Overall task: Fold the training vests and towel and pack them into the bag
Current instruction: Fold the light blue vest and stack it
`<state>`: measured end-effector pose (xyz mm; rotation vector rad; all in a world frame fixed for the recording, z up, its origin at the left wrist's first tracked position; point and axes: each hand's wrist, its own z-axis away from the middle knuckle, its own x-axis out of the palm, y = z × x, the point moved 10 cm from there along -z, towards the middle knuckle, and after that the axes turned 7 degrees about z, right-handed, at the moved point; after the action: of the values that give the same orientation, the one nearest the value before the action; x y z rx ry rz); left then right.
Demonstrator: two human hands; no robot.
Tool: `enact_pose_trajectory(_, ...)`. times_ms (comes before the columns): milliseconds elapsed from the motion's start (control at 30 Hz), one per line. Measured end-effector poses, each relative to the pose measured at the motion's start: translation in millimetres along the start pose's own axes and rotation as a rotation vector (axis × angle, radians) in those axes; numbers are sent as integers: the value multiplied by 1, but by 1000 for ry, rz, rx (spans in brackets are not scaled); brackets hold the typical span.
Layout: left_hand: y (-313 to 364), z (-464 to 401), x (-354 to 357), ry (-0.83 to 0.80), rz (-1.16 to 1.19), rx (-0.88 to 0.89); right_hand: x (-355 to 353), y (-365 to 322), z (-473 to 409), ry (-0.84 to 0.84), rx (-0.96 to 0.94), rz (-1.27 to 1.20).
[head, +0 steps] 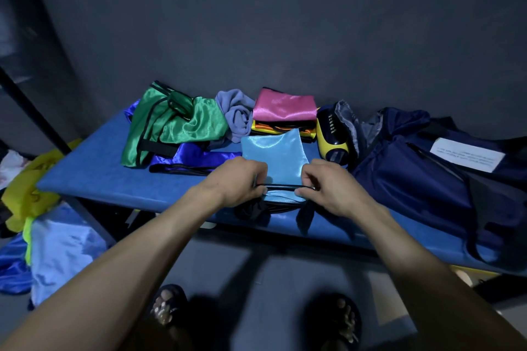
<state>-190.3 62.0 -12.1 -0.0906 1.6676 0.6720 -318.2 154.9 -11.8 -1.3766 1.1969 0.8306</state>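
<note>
Fingers (258, 179) of the left hand (236, 179) and of the right hand (333, 185) curl around the black-trimmed near edge of the light blue vest (273, 151), pinching it at mid-frame on the blue table (94, 177). Behind it sits a folded stack topped by the pink vest (285, 107). The green vest (174, 125) and grey towel (236, 112) lie crumpled to the left. The navy bag (422, 174) rests at right.
</note>
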Motion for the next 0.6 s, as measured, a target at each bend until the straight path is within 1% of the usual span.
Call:
enact_pose_trajectory(33,0,2,2,-2,26,-4,0,1,1,2,-1,-5)
enact_pose_trajectory(167,-12,6,5,-14,266,-77,2,6,1,13,37,-56)
enact_pose_trajectory(200,-18,8,6,-18,343,-111,4,8,2,4,50,-83)
enact_pose_trajectory(267,-34,15,12,-36,573,-209,8,15,3,-27,72,-165)
enact_pose_trajectory(333,-48,24,21,-82,697,-270,12,21,4,-79,88,-273)
enact_pose_trajectory(400,-52,30,27,-126,666,-231,14,27,7,-139,114,-382)
enact_pose_trajectory(500,-44,34,26,-87,587,-104,18,38,12,-243,153,-463)
enact_pose_trajectory(533,-40,36,26,-78,584,-84,19,39,13,-274,151,-475)
enact_pose_trajectory(600,-36,39,29,-72,656,-76,19,40,16,-303,143,-480)
